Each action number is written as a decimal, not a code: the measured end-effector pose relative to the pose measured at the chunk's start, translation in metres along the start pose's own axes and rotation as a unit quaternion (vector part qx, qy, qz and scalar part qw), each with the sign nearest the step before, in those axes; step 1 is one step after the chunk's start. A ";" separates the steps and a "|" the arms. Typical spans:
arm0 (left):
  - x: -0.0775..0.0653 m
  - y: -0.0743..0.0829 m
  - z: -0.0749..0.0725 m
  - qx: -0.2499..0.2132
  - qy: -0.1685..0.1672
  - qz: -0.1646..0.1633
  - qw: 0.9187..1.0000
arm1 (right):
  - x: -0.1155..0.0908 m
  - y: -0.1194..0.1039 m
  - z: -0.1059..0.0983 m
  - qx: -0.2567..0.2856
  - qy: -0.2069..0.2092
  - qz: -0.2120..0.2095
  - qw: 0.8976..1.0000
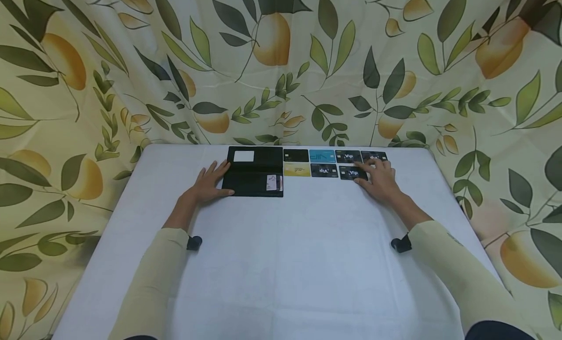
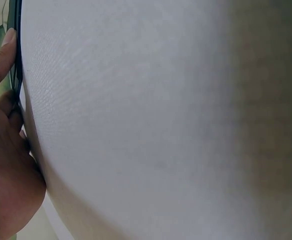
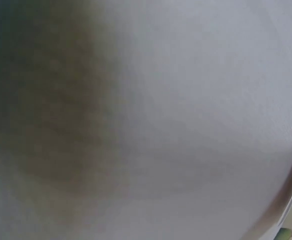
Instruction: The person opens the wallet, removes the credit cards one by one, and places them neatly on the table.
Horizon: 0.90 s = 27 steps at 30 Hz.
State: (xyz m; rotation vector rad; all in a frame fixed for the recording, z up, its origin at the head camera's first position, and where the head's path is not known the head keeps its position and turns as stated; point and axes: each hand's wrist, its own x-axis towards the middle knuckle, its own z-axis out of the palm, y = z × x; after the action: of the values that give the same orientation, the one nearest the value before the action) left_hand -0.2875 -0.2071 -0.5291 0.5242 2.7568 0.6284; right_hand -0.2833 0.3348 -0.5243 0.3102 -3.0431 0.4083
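An open black card wallet [image 1: 252, 168] lies flat near the table's far edge, with a white card in its upper half and a small picture card [image 1: 271, 182] in its lower half. My left hand [image 1: 208, 181] rests at its left side, fingers spread and thumb [image 2: 8, 42] on its edge. To the wallet's right, cards lie in two rows. At the lower row's right end, my right hand [image 1: 381, 179] holds a black Vip card [image 1: 350, 173] between thumb and forefinger at its edges. That hand partly covers the black card [image 1: 373, 155] above.
The upper row also has a black card [image 1: 296, 155], a blue card [image 1: 322, 156] and another Vip card [image 1: 347, 156]. Below are a yellow card [image 1: 296, 170] and an upside-down Vip card [image 1: 324, 170]. A white cloth [image 1: 281, 262] covers the table; a leaf-patterned curtain [image 1: 307, 86] hangs behind.
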 end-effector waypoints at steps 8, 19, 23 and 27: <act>0.001 0.000 0.000 0.005 -0.004 -0.003 1.000 | 0.000 0.000 0.004 -0.001 0.021 -0.005 1.000; 0.001 0.000 0.000 -0.002 -0.003 0.000 1.000 | -0.001 -0.004 0.004 0.004 0.035 -0.006 0.999; 0.001 0.000 0.000 -0.004 -0.003 0.000 1.000 | 0.000 -0.004 0.006 0.007 0.033 -0.003 0.999; 0.000 0.000 0.000 -0.005 -0.002 -0.001 1.000 | 0.002 -0.004 0.006 0.007 0.030 -0.001 1.000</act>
State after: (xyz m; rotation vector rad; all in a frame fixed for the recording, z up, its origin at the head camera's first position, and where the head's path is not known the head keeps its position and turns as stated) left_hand -0.2876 -0.2070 -0.5287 0.5188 2.7489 0.6390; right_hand -0.2848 0.3287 -0.5293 0.2949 -2.9829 0.4295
